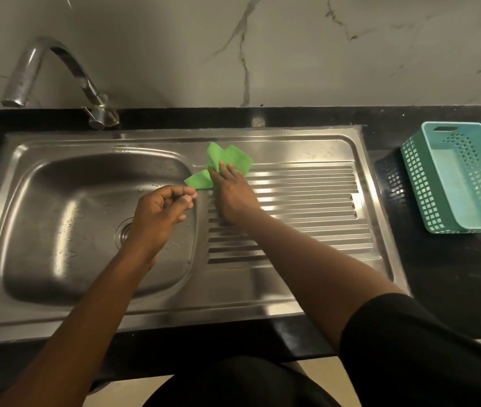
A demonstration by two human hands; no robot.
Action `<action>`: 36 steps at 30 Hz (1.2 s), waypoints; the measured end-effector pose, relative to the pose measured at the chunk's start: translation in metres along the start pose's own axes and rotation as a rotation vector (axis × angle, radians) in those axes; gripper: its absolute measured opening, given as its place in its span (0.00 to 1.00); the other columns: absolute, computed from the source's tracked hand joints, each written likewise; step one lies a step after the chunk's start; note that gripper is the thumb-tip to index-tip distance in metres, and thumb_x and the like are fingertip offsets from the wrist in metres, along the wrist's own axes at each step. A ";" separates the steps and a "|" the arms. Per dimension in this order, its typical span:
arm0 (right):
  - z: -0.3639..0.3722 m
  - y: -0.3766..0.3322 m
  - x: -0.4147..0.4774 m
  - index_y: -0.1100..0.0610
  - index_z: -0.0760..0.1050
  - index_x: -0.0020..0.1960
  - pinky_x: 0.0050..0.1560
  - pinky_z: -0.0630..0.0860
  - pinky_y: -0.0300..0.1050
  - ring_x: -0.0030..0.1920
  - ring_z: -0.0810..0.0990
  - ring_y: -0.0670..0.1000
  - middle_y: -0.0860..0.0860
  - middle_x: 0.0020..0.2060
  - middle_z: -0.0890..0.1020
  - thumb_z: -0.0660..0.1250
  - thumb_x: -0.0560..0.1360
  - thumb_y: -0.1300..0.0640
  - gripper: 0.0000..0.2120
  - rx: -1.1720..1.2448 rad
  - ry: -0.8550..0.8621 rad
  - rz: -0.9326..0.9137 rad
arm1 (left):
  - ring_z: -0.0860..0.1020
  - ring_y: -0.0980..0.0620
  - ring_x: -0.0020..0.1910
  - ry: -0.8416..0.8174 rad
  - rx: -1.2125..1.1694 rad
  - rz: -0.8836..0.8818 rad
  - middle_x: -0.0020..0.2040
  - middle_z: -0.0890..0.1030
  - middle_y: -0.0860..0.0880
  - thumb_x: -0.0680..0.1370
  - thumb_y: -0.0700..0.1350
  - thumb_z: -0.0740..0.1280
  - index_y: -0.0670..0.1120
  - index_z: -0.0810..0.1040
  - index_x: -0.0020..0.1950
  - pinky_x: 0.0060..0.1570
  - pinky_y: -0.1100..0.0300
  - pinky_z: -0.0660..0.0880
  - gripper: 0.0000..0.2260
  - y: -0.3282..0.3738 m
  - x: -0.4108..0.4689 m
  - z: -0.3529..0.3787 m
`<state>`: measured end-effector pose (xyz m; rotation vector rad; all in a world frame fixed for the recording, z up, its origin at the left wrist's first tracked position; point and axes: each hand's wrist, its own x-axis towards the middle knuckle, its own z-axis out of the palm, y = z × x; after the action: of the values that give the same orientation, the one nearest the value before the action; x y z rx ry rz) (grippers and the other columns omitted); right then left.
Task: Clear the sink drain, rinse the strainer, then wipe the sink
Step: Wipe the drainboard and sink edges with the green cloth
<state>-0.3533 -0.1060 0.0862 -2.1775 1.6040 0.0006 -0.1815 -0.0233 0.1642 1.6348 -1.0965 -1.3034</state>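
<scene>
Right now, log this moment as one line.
step: wiping | right hand: on green cloth, draining board | left hand: curled, empty, above basin

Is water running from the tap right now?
No, the faucet spout shows no stream, and only scattered droplets lie in the sink basin.

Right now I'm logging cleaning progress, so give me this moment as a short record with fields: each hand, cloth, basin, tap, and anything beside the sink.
right hand: reaching across the ribbed drainboard, fingers on the green cloth
left hand: loosely curled above the basin, holding nothing visible
green cloth: crumpled, at the drainboard's far left corner beside the basin
basin: wet with droplets; drain partly hidden by the left hand
tap: no water running
beside sink: teal basket on the black counter
</scene>
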 end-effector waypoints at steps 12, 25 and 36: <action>-0.055 0.204 -0.067 0.64 0.71 0.75 0.72 0.71 0.59 0.73 0.73 0.66 0.64 0.68 0.79 0.63 0.80 0.59 0.24 -0.166 0.239 0.428 | 0.86 0.48 0.61 -0.004 -0.049 -0.002 0.56 0.89 0.51 0.83 0.42 0.70 0.55 0.87 0.55 0.60 0.50 0.82 0.09 -0.018 0.007 0.007; -0.051 0.141 0.028 0.59 0.58 0.84 0.81 0.58 0.62 0.82 0.58 0.65 0.64 0.82 0.60 0.56 0.83 0.56 0.29 0.056 0.277 0.677 | 0.86 0.54 0.59 -0.048 -0.021 0.047 0.56 0.89 0.54 0.83 0.43 0.70 0.54 0.87 0.56 0.55 0.56 0.81 0.08 -0.012 0.021 0.001; -0.007 0.015 0.053 0.54 0.65 0.82 0.82 0.59 0.60 0.83 0.60 0.61 0.59 0.82 0.63 0.65 0.82 0.58 0.29 0.035 0.139 0.048 | 0.86 0.57 0.56 -0.059 -0.043 0.091 0.55 0.89 0.54 0.83 0.41 0.69 0.49 0.87 0.59 0.51 0.66 0.82 0.09 0.002 0.013 0.024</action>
<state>-0.3508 -0.1603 0.0743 -2.1535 1.7175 -0.1665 -0.2044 -0.0373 0.1573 1.5068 -1.1567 -1.3140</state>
